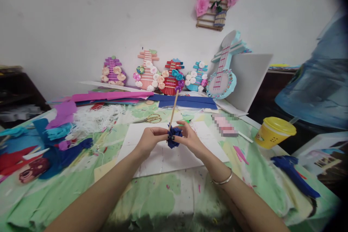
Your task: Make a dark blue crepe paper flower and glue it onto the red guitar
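Between my two hands is a dark blue paper flower [174, 141] on a thin wooden stick [174, 107] that points up and away from me. My left hand [153, 138] pinches the flower's left side near the base of the stick. On the other side, the fingers of my right hand [189, 137] curl round the flower's edge and press on it. Both hands are above a white board [152, 165] lying on the table. Gold-handled scissors [152, 118] rest just beyond the board's far edge.
Decorated lute-shaped crafts [171, 79] lean along the wall. Blue paper strips [187, 101], pink paper [111, 96] and white yarn [95, 117] lie toward the back and left. To the right are a yellow cup [274, 132], a blue glue gun [295, 175] and a large water bottle [312, 83].
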Action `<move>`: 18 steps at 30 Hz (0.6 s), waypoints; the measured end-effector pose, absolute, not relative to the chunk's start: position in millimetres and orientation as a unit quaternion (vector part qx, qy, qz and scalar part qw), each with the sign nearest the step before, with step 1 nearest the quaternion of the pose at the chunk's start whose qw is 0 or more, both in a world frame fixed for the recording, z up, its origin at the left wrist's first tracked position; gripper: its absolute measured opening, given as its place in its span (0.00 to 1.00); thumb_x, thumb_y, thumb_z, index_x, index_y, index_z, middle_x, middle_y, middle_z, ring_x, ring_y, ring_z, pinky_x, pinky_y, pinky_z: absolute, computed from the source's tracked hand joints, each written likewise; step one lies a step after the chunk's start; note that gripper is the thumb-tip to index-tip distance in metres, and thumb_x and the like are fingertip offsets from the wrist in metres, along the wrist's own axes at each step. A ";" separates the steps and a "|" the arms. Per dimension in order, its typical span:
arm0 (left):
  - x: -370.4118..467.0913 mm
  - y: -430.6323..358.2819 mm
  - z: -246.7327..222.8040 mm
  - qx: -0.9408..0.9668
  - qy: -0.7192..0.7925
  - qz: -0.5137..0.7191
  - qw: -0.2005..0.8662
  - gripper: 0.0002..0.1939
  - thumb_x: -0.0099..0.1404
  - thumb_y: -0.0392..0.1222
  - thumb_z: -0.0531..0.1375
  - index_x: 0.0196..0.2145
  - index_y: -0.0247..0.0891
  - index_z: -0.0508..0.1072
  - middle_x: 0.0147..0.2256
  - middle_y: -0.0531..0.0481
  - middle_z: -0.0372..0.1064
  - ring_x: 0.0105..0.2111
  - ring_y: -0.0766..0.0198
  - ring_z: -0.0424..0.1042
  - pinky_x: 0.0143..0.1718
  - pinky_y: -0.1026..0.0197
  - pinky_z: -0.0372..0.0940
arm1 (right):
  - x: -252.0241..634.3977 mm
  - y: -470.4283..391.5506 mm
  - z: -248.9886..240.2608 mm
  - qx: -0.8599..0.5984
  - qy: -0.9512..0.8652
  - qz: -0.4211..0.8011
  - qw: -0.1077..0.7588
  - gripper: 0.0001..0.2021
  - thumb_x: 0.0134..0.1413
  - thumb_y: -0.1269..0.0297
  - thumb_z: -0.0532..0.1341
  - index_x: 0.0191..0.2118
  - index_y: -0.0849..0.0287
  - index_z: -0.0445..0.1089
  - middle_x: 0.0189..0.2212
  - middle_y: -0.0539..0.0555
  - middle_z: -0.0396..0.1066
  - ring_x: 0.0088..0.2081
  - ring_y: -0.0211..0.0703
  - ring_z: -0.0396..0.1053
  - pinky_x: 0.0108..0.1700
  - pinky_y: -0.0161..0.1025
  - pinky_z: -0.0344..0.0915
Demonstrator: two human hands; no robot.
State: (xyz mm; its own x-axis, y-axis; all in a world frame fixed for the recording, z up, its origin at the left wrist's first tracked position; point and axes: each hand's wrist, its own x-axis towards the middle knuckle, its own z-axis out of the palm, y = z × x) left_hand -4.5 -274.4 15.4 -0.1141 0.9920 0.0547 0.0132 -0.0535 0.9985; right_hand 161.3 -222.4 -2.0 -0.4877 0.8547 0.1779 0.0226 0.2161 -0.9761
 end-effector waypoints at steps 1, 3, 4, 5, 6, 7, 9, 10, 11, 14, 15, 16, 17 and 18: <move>-4.5 -274.4 14.6 0.486 0.514 0.538 0.460 0.12 0.44 0.37 0.67 0.30 0.32 0.79 0.29 0.44 0.77 0.31 0.58 0.73 0.40 0.58 0.64 | 160.7 -222.9 -2.9 -0.318 -0.676 0.548 0.376 0.28 0.41 0.63 0.65 0.50 0.55 0.57 0.41 0.56 0.68 0.38 0.44 0.68 0.40 0.44 0.65; -4.9 -274.4 13.2 0.487 0.509 0.531 0.471 0.12 0.44 0.37 0.67 0.30 0.32 0.80 0.30 0.44 0.77 0.31 0.58 0.73 0.39 0.58 0.64 | 160.3 -224.1 -3.5 -0.315 -0.681 0.549 0.367 0.25 0.41 0.66 0.64 0.48 0.56 0.59 0.33 0.52 0.69 0.33 0.42 0.68 0.36 0.41 0.65; -5.2 -274.4 12.8 0.489 0.507 0.526 0.477 0.12 0.44 0.37 0.67 0.30 0.32 0.80 0.30 0.44 0.77 0.31 0.59 0.72 0.38 0.58 0.64 | 160.4 -224.4 -3.5 -0.316 -0.685 0.544 0.367 0.24 0.41 0.67 0.63 0.48 0.56 0.60 0.31 0.51 0.69 0.31 0.41 0.67 0.34 0.40 0.64; -5.5 -274.4 12.5 0.491 0.505 0.522 0.481 0.13 0.44 0.37 0.67 0.31 0.32 0.80 0.30 0.44 0.77 0.30 0.59 0.72 0.37 0.58 0.64 | 160.5 -224.4 -3.5 -0.318 -0.691 0.533 0.369 0.23 0.41 0.68 0.63 0.47 0.56 0.61 0.30 0.50 0.69 0.30 0.40 0.67 0.33 0.39 0.64; -5.6 -274.5 12.3 0.493 0.505 0.519 0.483 0.13 0.44 0.37 0.67 0.31 0.31 0.80 0.29 0.44 0.77 0.30 0.59 0.72 0.37 0.58 0.64 | 160.6 -224.0 -3.8 -0.321 -0.699 0.519 0.373 0.22 0.41 0.69 0.62 0.46 0.56 0.62 0.30 0.49 0.69 0.29 0.39 0.66 0.33 0.38 0.64; -5.7 -274.5 12.2 0.494 0.505 0.517 0.484 0.13 0.45 0.37 0.66 0.31 0.31 0.80 0.29 0.44 0.77 0.30 0.59 0.72 0.37 0.58 0.64 | 160.6 -223.4 -4.2 -0.324 -0.707 0.504 0.377 0.21 0.40 0.70 0.61 0.45 0.57 0.63 0.30 0.49 0.69 0.29 0.39 0.66 0.33 0.38 0.64; -5.5 -274.5 12.2 0.494 0.508 0.517 0.480 0.13 0.45 0.37 0.66 0.31 0.32 0.80 0.28 0.45 0.77 0.30 0.58 0.72 0.37 0.58 0.64 | 160.3 -222.1 -5.4 -0.331 -0.722 0.474 0.381 0.19 0.40 0.70 0.60 0.44 0.57 0.65 0.30 0.49 0.69 0.30 0.38 0.66 0.33 0.37 0.64; -5.3 -274.4 12.3 0.495 0.509 0.519 0.476 0.12 0.45 0.37 0.66 0.31 0.32 0.80 0.27 0.45 0.77 0.30 0.58 0.72 0.37 0.58 0.64 | 160.0 -221.6 -6.1 -0.334 -0.727 0.462 0.383 0.18 0.40 0.70 0.60 0.43 0.57 0.65 0.30 0.49 0.69 0.30 0.38 0.66 0.33 0.37 0.64; -5.1 -274.3 12.3 0.496 0.510 0.521 0.471 0.12 0.45 0.37 0.66 0.30 0.32 0.80 0.27 0.46 0.77 0.30 0.58 0.72 0.37 0.58 0.64 | 159.7 -221.3 -6.7 -0.336 -0.730 0.452 0.385 0.17 0.40 0.70 0.60 0.42 0.58 0.66 0.30 0.49 0.69 0.30 0.38 0.66 0.33 0.36 0.64; -4.2 -274.1 12.6 0.497 0.512 0.528 0.460 0.11 0.45 0.36 0.66 0.30 0.33 0.80 0.28 0.46 0.77 0.30 0.59 0.73 0.37 0.58 0.65 | 158.8 -221.6 -7.4 -0.338 -0.735 0.436 0.395 0.16 0.40 0.70 0.60 0.41 0.58 0.67 0.30 0.49 0.70 0.30 0.37 0.66 0.33 0.36 0.64; -3.9 -274.1 12.8 0.496 0.513 0.530 0.458 0.11 0.45 0.36 0.66 0.29 0.33 0.80 0.28 0.46 0.77 0.30 0.59 0.73 0.38 0.59 0.65 | 158.7 -221.8 -7.4 -0.338 -0.734 0.435 0.397 0.16 0.40 0.70 0.59 0.41 0.58 0.67 0.30 0.49 0.70 0.30 0.37 0.66 0.33 0.36 0.64; -3.7 -274.1 13.0 0.496 0.514 0.532 0.456 0.10 0.44 0.36 0.67 0.29 0.33 0.80 0.28 0.46 0.78 0.30 0.59 0.73 0.38 0.59 0.65 | 158.6 -222.1 -7.2 -0.336 -0.733 0.436 0.398 0.17 0.39 0.71 0.59 0.41 0.58 0.67 0.31 0.49 0.70 0.30 0.37 0.66 0.33 0.36 0.64; -3.6 -274.1 13.2 0.496 0.513 0.534 0.453 0.09 0.44 0.36 0.67 0.28 0.33 0.80 0.28 0.47 0.77 0.30 0.59 0.73 0.38 0.59 0.65 | 158.5 -222.4 -7.1 -0.335 -0.732 0.439 0.400 0.17 0.39 0.71 0.59 0.41 0.58 0.66 0.31 0.49 0.70 0.30 0.37 0.66 0.33 0.36 0.64; -3.6 -274.1 13.3 0.498 0.512 0.535 0.451 0.09 0.44 0.36 0.67 0.27 0.33 0.79 0.27 0.47 0.77 0.30 0.59 0.73 0.38 0.59 0.66 | 158.4 -222.6 -6.9 -0.334 -0.729 0.442 0.402 0.17 0.39 0.71 0.59 0.40 0.58 0.66 0.31 0.49 0.70 0.30 0.37 0.66 0.33 0.36 0.64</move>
